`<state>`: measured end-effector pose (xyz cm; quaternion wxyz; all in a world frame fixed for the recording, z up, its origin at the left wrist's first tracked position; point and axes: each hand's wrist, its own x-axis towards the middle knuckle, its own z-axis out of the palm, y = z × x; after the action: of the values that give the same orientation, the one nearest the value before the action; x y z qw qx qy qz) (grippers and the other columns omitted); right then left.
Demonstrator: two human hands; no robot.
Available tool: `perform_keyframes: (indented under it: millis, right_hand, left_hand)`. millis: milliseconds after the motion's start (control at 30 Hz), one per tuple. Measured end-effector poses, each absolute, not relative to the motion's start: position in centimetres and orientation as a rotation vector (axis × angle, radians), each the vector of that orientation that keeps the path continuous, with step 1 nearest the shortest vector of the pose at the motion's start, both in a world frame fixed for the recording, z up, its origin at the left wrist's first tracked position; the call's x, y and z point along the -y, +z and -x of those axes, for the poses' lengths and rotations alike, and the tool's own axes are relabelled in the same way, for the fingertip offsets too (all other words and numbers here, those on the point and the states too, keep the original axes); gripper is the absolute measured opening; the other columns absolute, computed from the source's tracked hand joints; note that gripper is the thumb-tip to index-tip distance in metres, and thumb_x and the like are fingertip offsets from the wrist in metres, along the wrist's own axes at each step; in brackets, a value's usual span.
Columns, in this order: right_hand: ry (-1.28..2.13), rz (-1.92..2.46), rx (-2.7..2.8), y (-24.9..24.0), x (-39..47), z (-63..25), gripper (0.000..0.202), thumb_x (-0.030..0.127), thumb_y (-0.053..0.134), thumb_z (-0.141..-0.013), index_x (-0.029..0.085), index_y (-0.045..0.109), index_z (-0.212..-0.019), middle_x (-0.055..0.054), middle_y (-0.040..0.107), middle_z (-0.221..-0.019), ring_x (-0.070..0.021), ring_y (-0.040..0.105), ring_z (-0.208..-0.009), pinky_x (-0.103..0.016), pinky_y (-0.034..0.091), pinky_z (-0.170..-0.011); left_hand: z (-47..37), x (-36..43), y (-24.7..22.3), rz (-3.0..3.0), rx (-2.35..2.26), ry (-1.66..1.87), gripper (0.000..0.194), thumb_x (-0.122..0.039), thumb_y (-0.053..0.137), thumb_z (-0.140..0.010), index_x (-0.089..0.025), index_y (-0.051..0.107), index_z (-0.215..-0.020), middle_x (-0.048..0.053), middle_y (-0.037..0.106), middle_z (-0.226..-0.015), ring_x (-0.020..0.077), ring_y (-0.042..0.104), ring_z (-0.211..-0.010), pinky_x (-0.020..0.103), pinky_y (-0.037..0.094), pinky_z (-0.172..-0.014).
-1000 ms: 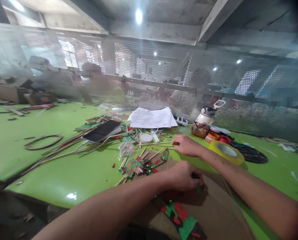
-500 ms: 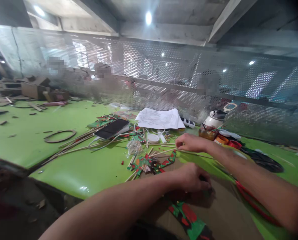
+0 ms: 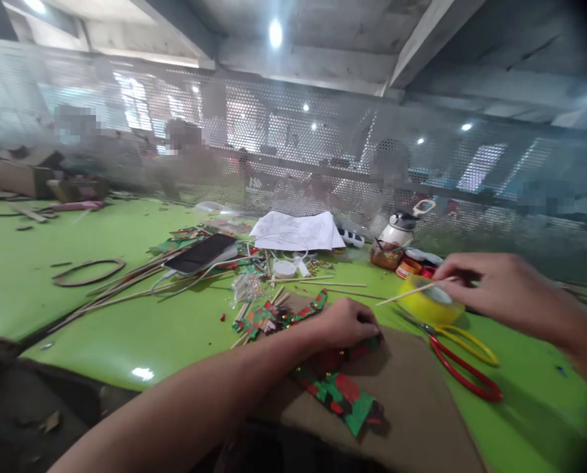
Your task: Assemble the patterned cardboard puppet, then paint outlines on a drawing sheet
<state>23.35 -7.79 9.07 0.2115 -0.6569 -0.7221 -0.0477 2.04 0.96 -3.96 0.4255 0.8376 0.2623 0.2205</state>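
Note:
Between the fingers of my right hand (image 3: 480, 282) is a thin wooden stick (image 3: 406, 293), raised over a roll of yellow tape (image 3: 428, 302). My left hand (image 3: 350, 323) is closed on a green and red patterned piece (image 3: 345, 394) that lies on the cardboard (image 3: 411, 387); its fingertips are partly hidden. Small gold beads dot the piece. More patterned scraps (image 3: 258, 318) and several sticks lie just left of my left hand. Scissors (image 3: 463, 374) with red and yellow handles rest right of the cardboard.
On the green table (image 3: 125, 341) are a phone (image 3: 202, 253) with a cable, white papers (image 3: 298, 230), a bag of beads (image 3: 248, 289), long strips and paint jars (image 3: 408, 267). A white bottle (image 3: 399, 228) stands near the perforated screen, with people behind it.
My right hand has moved right, away from the sticks, and now holds one up. The tape and scissors are uncovered. The view has turned slightly right; my left hand stays on the patterned piece.

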Motion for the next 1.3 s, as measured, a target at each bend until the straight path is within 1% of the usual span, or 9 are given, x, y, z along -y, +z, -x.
perform_keyframes:
  millis: [233,433,500,600,700,867,967,1067,1300]
  right_hand:
    - [0.322,1.327,1.938,5.0,3.2,-18.7,0.021,0.039,0.062,-0.081,0.018,0.065,-0.078,-0.002,0.065,-0.071,-0.0142,0.059,-0.065,-0.025,0.045,-0.059]
    - [-0.132,0.947,1.479,5.6,3.8,-17.1,0.015,0.032,0.057,-0.088,0.019,0.063,-0.089,-0.003,0.067,-0.082,-0.0140,0.062,-0.073,-0.028,0.050,-0.069]
    - [-0.189,0.891,1.427,6.8,5.7,-16.8,0.013,0.031,0.056,-0.089,0.019,0.061,-0.092,-0.002,0.065,-0.076,-0.0134,0.062,-0.068,-0.028,0.050,-0.066]
    - [-0.120,0.869,1.324,7.7,7.3,-16.4,0.013,0.032,0.056,-0.090,0.020,0.061,-0.092,0.004,0.052,-0.057,-0.0104,0.053,-0.050,-0.026,0.046,-0.052]
    - [0.196,0.971,1.317,5.9,6.2,-16.0,0.023,0.040,0.053,-0.090,0.019,0.060,-0.083,0.006,0.041,-0.049,-0.0079,0.040,-0.040,-0.022,0.033,-0.040]
    - [0.561,1.322,1.461,1.3,3.0,-16.5,0.043,0.049,0.044,-0.090,0.013,0.065,-0.091,0.004,0.043,-0.051,-0.0105,0.043,-0.045,-0.024,0.035,-0.044]
    - [0.458,1.446,1.763,0.7,3.2,-17.1,0.042,0.044,0.040,-0.093,0.014,0.069,-0.096,-0.002,0.057,-0.059,-0.0166,0.057,-0.061,-0.027,0.044,-0.058]
    - [0.196,1.523,2.039,1.1,4.1,-17.6,0.037,0.039,0.039,-0.094,0.021,0.070,-0.102,-0.007,0.070,-0.082,-0.0209,0.063,-0.084,-0.029,0.045,-0.072]
    - [-0.232,1.769,2.219,1.7,5.0,-17.8,0.036,0.030,0.035,-0.097,0.023,0.070,-0.100,-0.007,0.068,-0.085,-0.0186,0.062,-0.078,-0.027,0.039,-0.066]
  left_hand:
    - [-1.8,-1.6,-3.5,-1.960,-0.769,0.712,0.018,-0.020,0.058,-0.070,-0.011,0.072,-0.075,0.000,0.062,-0.062,0.0105,0.049,-0.059,0.020,0.038,-0.058]
    - [-1.7,-1.8,-3.5,-1.948,-0.753,0.695,0.017,-0.021,0.058,-0.070,-0.012,0.072,-0.075,0.000,0.064,-0.065,0.0117,0.052,-0.061,0.020,0.040,-0.059]
    - [-1.7,-1.9,-3.4,-1.953,-0.764,0.703,0.018,-0.022,0.058,-0.070,-0.012,0.072,-0.075,0.001,0.065,-0.066,0.0120,0.053,-0.062,0.020,0.040,-0.059]
    - [-1.9,-1.9,-3.4,-1.945,-0.795,0.716,0.017,-0.022,0.058,-0.070,-0.012,0.072,-0.074,0.001,0.065,-0.065,0.0122,0.054,-0.062,0.021,0.041,-0.058]
    - [-1.9,-2.2,-3.4,-1.891,-0.829,0.803,0.018,-0.024,0.058,-0.071,-0.013,0.072,-0.074,0.002,0.066,-0.067,0.0124,0.055,-0.062,0.021,0.041,-0.059]
    - [-1.5,-3.3,-3.3,-1.758,-0.886,1.053,0.019,-0.029,0.058,-0.073,-0.013,0.068,-0.072,0.003,0.064,-0.066,0.0118,0.053,-0.061,0.021,0.040,-0.055]
    - [-1.5,-4.0,-3.4,-1.744,-0.874,1.105,0.020,-0.032,0.059,-0.072,-0.014,0.067,-0.071,0.002,0.062,-0.065,0.0121,0.052,-0.062,0.021,0.039,-0.055]
    - [-1.6,-4.1,-3.7,-1.734,-0.842,1.065,0.021,-0.034,0.059,-0.071,-0.014,0.065,-0.068,0.001,0.059,-0.063,0.0111,0.050,-0.059,0.021,0.037,-0.054]
    - [-1.3,-3.0,-3.2,-1.628,-0.787,0.909,0.025,-0.038,0.063,-0.070,-0.013,0.064,-0.071,0.000,0.056,-0.062,0.0100,0.047,-0.057,0.021,0.037,-0.054]
